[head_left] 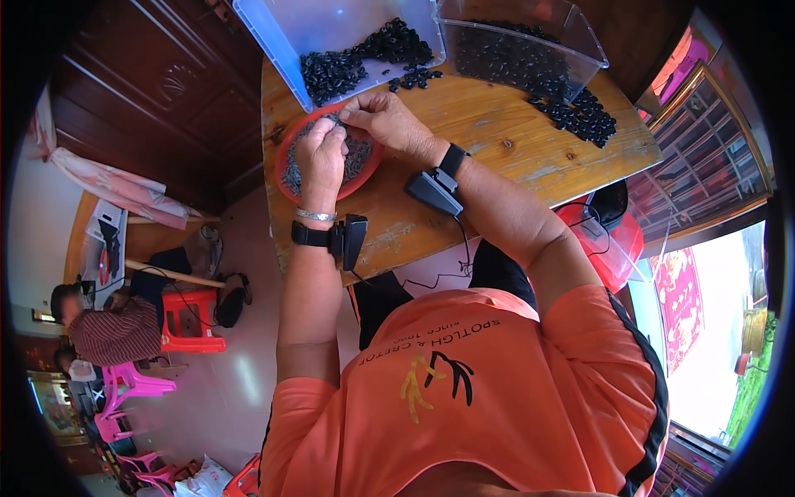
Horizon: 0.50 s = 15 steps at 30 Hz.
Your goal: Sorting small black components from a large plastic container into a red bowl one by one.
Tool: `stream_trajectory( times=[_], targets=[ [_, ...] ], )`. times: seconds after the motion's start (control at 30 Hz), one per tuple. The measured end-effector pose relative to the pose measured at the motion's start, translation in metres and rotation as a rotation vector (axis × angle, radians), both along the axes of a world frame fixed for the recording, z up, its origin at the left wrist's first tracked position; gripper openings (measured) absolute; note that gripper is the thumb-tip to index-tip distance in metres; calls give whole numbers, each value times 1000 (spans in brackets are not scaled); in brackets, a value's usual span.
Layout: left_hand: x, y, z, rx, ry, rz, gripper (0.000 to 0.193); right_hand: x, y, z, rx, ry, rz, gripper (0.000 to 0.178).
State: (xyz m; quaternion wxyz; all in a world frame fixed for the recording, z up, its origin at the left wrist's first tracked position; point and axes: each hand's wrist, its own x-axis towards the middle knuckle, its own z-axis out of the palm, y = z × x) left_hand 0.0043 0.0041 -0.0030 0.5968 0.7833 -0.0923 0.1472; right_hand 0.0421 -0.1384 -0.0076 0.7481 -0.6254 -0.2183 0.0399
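Both hands meet above a red bowl filled with small grey metallic-looking pieces, near the table's left end. My left hand is closed in a pinch over the bowl. My right hand comes in at its far right rim, thumb and fingers pressed together close to the left fingertips. Whatever lies between the fingers is too small to make out. Just beyond stands a translucent bin with small glossy black parts in it. A few black parts lie on the wood beside this bin.
A second clear bin of black parts stands at the far right, with loose black parts spread beside it on the wooden table. Cabled devices are strapped to both wrists. Left, on the floor, are a red stool and a seated person.
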Motion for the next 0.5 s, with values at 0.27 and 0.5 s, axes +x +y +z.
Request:
stream_trajectory(
  times=[0.27, 0.5],
  targets=[
    [0, 4, 4, 45, -34, 18, 17, 7, -8, 2, -41, 27, 94, 13],
    [2, 8, 5, 97, 33, -69, 17, 13, -19, 3, -213, -25, 178, 17]
  ],
)
